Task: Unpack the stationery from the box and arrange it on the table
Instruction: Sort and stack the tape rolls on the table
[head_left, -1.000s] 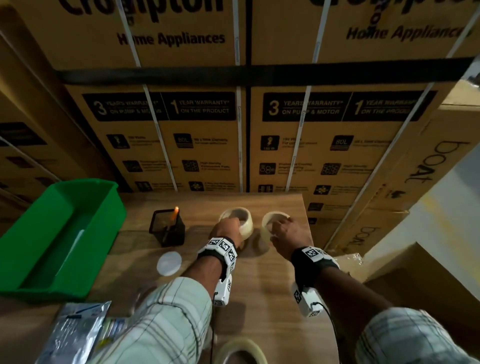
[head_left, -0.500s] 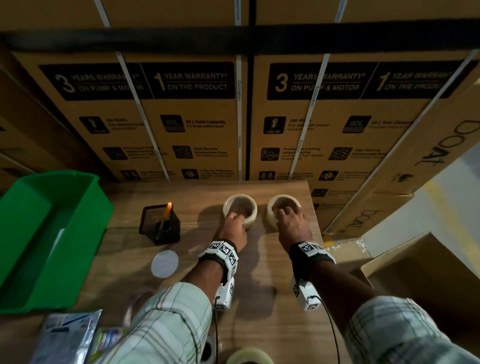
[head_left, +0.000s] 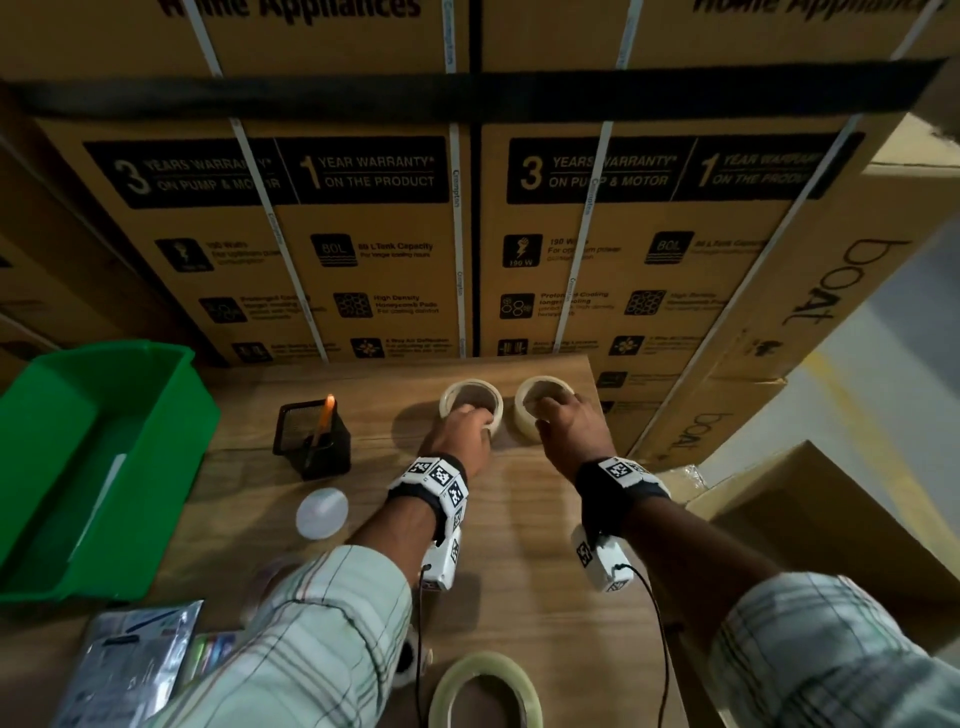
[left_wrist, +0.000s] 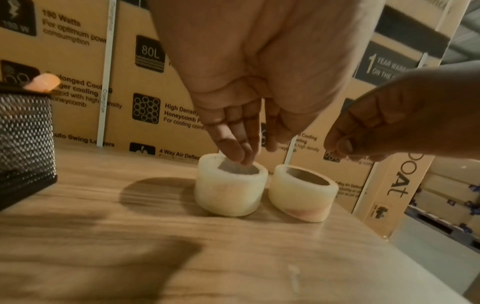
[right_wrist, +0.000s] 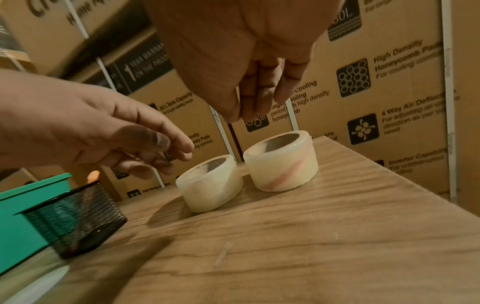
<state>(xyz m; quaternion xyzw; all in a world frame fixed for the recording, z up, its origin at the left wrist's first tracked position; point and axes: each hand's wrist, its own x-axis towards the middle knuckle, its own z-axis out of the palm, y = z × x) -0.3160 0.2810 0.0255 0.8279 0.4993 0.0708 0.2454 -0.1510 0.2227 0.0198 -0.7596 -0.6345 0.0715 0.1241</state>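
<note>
Green bin (head_left: 104, 467): far left on the table (head_left: 545, 597).
Pen holder (head_left: 311, 441): right of the bin, orange pen (head_left: 326, 415) inside.
Left tape roll (left_wrist: 231, 189): on the table, flat on its side.
Left hand (left_wrist: 259, 72): fingers loose, straight, tips just above that roll.
Right tape roll (right_wrist: 281, 162): just beside the left tape roll.
Right hand (right_wrist: 246, 51): above it, fingers relaxed, holding nothing.

Table (head_left: 545, 545): wood-grain laminate, smooth w/ faint sheen. Two tape rolls (left_wrist: 231, 190) (left_wrist: 302, 195): milky translucent plastic film, waxy-looking, dull brown cardboard cores. Pen holder (head_left: 311, 441): black metal mesh, slight glint. Bin (head_left: 104, 467): green plastic, smooth, semi-gloss. Cartons (head_left: 363, 260) behind: matt brown corrugated cardboard, black print, white plastic strapping. Shirt sleeve (head_left: 322, 649): woven plaid cloth. Packet (head_left: 124, 670): shiny silver foil/plastic.
</note>
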